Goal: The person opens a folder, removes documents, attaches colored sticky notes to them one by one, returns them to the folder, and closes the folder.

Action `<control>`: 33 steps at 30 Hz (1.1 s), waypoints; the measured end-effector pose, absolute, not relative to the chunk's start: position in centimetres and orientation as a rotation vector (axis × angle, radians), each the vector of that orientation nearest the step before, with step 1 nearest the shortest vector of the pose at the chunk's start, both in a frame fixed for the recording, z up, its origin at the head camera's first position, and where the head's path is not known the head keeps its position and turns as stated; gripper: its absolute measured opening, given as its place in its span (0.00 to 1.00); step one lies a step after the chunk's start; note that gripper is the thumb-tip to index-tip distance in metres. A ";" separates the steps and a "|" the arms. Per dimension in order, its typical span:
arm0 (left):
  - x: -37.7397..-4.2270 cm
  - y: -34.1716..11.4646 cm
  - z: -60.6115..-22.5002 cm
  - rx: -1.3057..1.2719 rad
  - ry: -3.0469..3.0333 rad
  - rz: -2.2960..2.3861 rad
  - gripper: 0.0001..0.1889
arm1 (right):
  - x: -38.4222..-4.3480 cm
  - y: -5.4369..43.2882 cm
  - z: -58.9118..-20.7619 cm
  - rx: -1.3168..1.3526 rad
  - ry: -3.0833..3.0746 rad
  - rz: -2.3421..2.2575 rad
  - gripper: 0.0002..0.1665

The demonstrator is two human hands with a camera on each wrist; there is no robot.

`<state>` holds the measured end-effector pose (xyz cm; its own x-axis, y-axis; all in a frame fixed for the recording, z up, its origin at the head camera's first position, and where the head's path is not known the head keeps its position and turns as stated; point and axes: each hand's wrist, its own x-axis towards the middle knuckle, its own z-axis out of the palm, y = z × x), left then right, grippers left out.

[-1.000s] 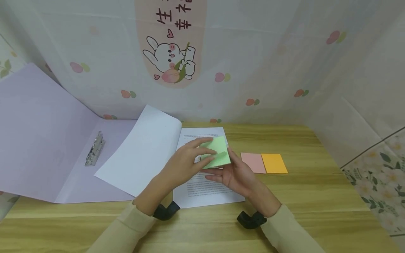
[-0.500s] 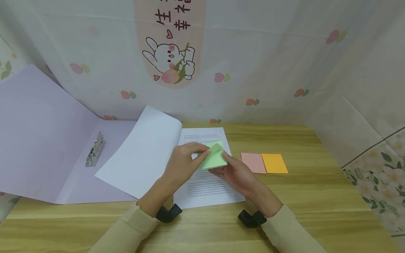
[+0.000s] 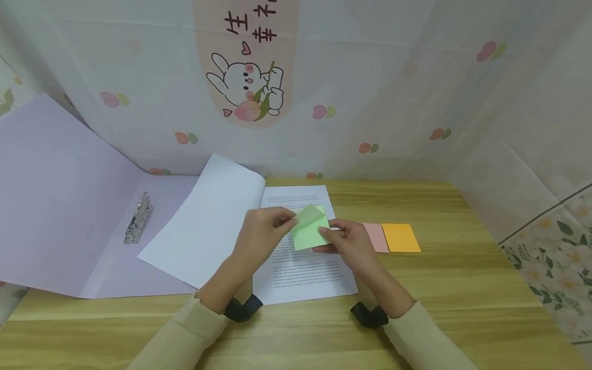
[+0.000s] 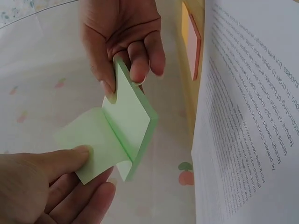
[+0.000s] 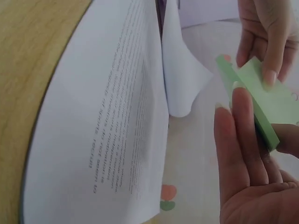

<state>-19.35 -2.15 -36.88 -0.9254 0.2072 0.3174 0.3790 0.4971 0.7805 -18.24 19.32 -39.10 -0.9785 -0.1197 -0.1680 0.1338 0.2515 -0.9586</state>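
Partly lifted, a green sheet (image 4: 91, 144) bends away from its green pad (image 4: 132, 114)

Both hands are busy with the sticky notes, held up over the printed page (image 3: 305, 277) and apart from it. The left hand (image 3: 260, 234) pinches the raised sheet, thumb on its face and fingers beneath. The right hand (image 3: 350, 240) pinches the pad near its edge, thumb on the front and fingers behind. Seen from the left wrist, the sheet appears joined to the pad along one edge, with a small curl at a corner there.

Just right of the page, a pink pad (image 3: 377, 238) and an orange pad (image 3: 401, 238) lie side by side on the wood-grain bench (image 3: 462, 288), edges meeting; the right hand hides part of the pink one in the head view. On the other side, a blank white sheet (image 3: 208, 221) slants across an open lilac folder (image 3: 65, 205), bowing upward where it meets the printed page. A metal clip (image 3: 139, 221) sits near the folder's spine. Beige sleeves (image 3: 182, 334) end at the wrists, each beside a black wrist piece (image 3: 243, 308). Behind everything hangs a pale cloth (image 3: 388, 77) with fruit prints and a cartoon rabbit (image 3: 240, 85).
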 end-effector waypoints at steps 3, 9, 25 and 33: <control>-19.6 -2.4 -36.8 -0.478 -2.547 -1.404 0.07 | -18.3 19.6 -38.9 0.017 2.328 -1.782 0.21; -20.2 -3.1 -36.7 -0.452 -2.525 -1.413 0.08 | -18.3 20.3 -39.0 0.029 2.375 -1.678 0.20; -21.2 -6.0 -36.4 -0.221 -2.369 -1.376 0.07 | -18.2 22.8 -39.7 -0.009 2.428 -1.626 0.20; -20.7 -7.9 -36.0 -0.285 -2.452 -1.287 0.09 | -18.1 27.3 -39.5 0.084 2.421 -1.684 0.26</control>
<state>-20.66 -7.85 -35.96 -0.9164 0.0130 0.4001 0.3367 0.5659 0.7526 -18.13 27.31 -39.50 -0.9801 -0.0623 -0.1882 0.1548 0.3526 -0.9229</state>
